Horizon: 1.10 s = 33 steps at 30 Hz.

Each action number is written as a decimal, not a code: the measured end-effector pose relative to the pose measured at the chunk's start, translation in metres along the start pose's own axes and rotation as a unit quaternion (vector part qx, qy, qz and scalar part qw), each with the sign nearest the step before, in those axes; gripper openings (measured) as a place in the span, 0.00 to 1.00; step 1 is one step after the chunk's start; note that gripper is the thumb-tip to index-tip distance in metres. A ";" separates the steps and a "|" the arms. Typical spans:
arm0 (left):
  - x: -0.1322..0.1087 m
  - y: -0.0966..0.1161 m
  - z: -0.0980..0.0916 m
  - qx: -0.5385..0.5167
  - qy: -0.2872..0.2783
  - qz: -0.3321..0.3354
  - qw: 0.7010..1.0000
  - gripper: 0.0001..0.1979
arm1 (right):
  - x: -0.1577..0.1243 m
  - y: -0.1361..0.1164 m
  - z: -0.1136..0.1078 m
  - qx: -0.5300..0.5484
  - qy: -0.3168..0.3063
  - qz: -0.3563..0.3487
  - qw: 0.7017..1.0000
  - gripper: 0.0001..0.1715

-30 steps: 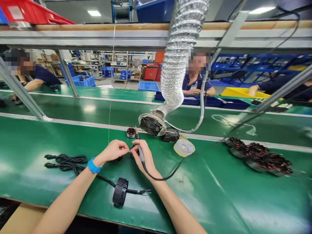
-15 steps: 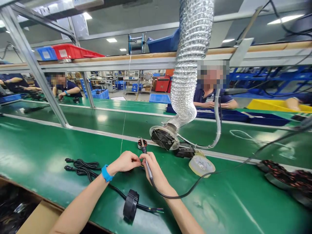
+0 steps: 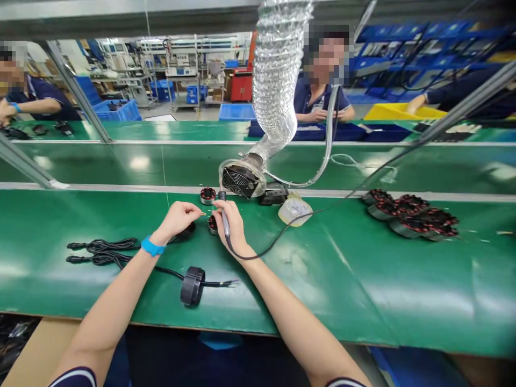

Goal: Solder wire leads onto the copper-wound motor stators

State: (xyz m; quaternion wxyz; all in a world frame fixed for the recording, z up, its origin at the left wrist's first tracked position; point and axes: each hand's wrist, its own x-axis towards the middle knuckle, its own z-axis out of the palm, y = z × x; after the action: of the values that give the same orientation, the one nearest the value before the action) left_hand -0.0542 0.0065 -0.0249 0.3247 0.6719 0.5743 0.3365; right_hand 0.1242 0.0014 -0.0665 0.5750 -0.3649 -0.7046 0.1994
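Observation:
My right hand (image 3: 234, 224) is closed around the grey handle of a soldering iron (image 3: 226, 221), tip pointing up in front of the fan. Between the pinched thumb and finger of my left hand (image 3: 180, 218) is a thin wire end (image 3: 203, 214). A round motor stator (image 3: 208, 195) with red and black windings lies just beyond my hands. Another stator (image 3: 212, 224) sits between them, partly hidden by my right hand. Behind my left wrist is a dark round part (image 3: 187, 231), mostly covered. Closer to me, a black ring-shaped cap (image 3: 192, 287) has a cable with bare wire ends through it.
A fan (image 3: 242, 180) on a silver duct (image 3: 278, 80) hangs over the bench's back rail. Right of it lies a tape roll (image 3: 295, 210). Several stators (image 3: 411, 215) are grouped at right; coiled black cables (image 3: 102, 251) lie left. The iron's cord (image 3: 278, 236) crosses my right forearm. Co-workers sit opposite.
The view has tipped downward, showing more bench. My hands have moved apart, and a stator now shows between them. The iron's tip has gone from over the far stator to beside the fan.

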 end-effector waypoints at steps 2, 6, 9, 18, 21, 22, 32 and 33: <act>0.004 0.000 0.002 0.021 0.012 0.009 1.000 0.16 | 0.003 0.000 -0.007 0.030 0.026 0.034 0.999 0.17; 0.006 0.003 0.005 0.029 0.005 0.023 0.999 0.16 | 0.006 0.000 -0.015 0.096 0.080 0.106 0.986 0.20; 0.008 0.005 0.007 0.030 0.006 0.020 0.999 0.17 | 0.004 0.001 -0.018 0.108 0.124 0.122 0.979 0.16; 0.009 0.011 0.008 0.025 -0.005 0.013 1.000 0.17 | -0.004 0.000 -0.020 0.118 0.099 0.125 0.980 0.14; 0.009 0.009 0.008 0.029 -0.004 0.014 0.999 0.17 | -0.005 0.002 -0.018 0.119 0.086 0.117 0.982 0.14; 0.010 0.008 0.008 0.032 -0.003 0.015 0.999 0.17 | -0.006 0.003 -0.017 0.122 0.083 0.114 0.982 0.14; 0.013 0.002 0.008 0.041 0.001 0.018 0.999 0.16 | -0.005 -0.001 -0.018 0.130 0.088 0.129 0.979 0.14; 0.012 0.002 0.008 0.043 0.001 0.018 0.999 0.16 | -0.005 -0.002 -0.018 0.131 0.090 0.129 0.979 0.14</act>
State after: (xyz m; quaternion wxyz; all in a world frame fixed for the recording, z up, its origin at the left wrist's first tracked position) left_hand -0.0447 0.0179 -0.0266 0.2889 0.6950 0.5764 0.3183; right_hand 0.1413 -0.0064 -0.0640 0.6486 -0.3909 -0.5641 0.3291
